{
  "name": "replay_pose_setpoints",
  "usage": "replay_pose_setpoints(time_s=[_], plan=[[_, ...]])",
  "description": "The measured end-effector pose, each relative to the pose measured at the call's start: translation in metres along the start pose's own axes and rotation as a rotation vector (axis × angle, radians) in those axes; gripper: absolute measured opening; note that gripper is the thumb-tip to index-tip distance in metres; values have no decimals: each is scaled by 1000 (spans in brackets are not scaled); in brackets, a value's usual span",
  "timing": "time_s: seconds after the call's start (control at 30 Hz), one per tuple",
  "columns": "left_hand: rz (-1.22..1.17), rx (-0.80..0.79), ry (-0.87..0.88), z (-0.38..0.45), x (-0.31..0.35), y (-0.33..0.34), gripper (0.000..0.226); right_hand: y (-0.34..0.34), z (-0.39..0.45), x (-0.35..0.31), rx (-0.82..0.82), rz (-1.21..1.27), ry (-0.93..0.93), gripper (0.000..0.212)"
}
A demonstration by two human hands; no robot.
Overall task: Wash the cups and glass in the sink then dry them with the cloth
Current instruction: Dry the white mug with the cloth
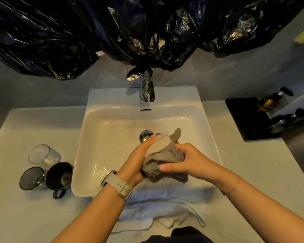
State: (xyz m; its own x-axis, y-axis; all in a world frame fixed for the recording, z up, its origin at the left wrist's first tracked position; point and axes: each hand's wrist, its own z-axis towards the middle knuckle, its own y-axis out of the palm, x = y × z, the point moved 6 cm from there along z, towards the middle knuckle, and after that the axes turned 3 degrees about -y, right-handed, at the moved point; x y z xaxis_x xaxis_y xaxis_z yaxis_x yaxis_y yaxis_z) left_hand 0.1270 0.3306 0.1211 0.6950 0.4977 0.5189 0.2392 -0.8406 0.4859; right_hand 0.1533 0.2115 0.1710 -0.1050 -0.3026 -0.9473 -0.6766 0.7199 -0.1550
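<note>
— So, where are the cups?

— Over the sink (pixel 112 120) basin. My left hand (pixel 139 160) grips a pale cup (pixel 161 142), thumb along its side. My right hand (pixel 188 162) presses a grey cloth (pixel 162 159) around it, fingers curled into the folds. Cup's inside: hidden by cloth, cannot tell.

— On the bench (pixel 25 216)?

— Left of the sink: a clear glass (pixel 42 155), nothing visible in it. Just in front, a smoky glass cup (pixel 32 178) and a black mug (pixel 60 176), both tipped toward me, touching each other. Insides dark.

— Anything else?

— White towel (pixel 165 202) draped over the sink's near rim. Amber pump bottle (pixel 270 102) on a black tray (pixel 244 116), far right.
</note>
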Motion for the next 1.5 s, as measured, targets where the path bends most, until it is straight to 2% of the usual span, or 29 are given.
replay_pose_setpoints(time_s=[0.17, 0.27, 0.37, 0.47, 0.6, 0.7, 0.83, 0.9, 0.97, 1.03, 1.13, 1.23, 1.37, 1.43, 1.5], plan=[[50, 14, 13, 1, 5, 11, 43, -3, 2, -4, -84, -4, 50, 32], [99, -15, 22, -2, 10, 14, 46, -8, 4, -2, 20, 0, 38, 34], [174, -50, 87, -9, 11, 13, 51, -11, 4, 4, 124, 169, 80, 46], [258, 6, 171, -17, 9, 13, 48, -5, -1, 10, 100, 288, 115, 56], [332, 85, 365, -32, 10, 15, 35, 5, -14, -3, 6, 315, 125, 41], [354, 107, 551, -46, 12, 23, 33, 3, -25, -21, 27, 311, 68, 34], [427, 60, 705, -53, 13, 31, 39, -3, -34, -30, 73, 338, -43, 19], [463, 12, 674, -53, 15, 32, 51, -6, -36, -27, 100, 321, -72, 17], [453, -34, 520, -51, 13, 33, 59, -6, -40, -23, 127, 259, -111, 20], [479, -18, 410, -51, 11, 33, 57, -3, -43, -23, 119, 150, -185, 26], [549, 36, 362, -55, 7, 31, 57, 2, -47, -21, 84, 118, -224, 34], [486, -25, 215, -61, -1, 28, 58, 7, -52, -18, 51, 118, -230, 40], [376, -90, -6, -59, -7, 24, 57, 16, -56, -18, 30, -141, -345, 33], [348, -73, 34, -57, -7, 24, 57, 15, -56, -18, 72, -93, -316, 32], [456, -10, 182, -55, -4, 26, 56, 10, -56, -19, 141, 105, -254, 26]])
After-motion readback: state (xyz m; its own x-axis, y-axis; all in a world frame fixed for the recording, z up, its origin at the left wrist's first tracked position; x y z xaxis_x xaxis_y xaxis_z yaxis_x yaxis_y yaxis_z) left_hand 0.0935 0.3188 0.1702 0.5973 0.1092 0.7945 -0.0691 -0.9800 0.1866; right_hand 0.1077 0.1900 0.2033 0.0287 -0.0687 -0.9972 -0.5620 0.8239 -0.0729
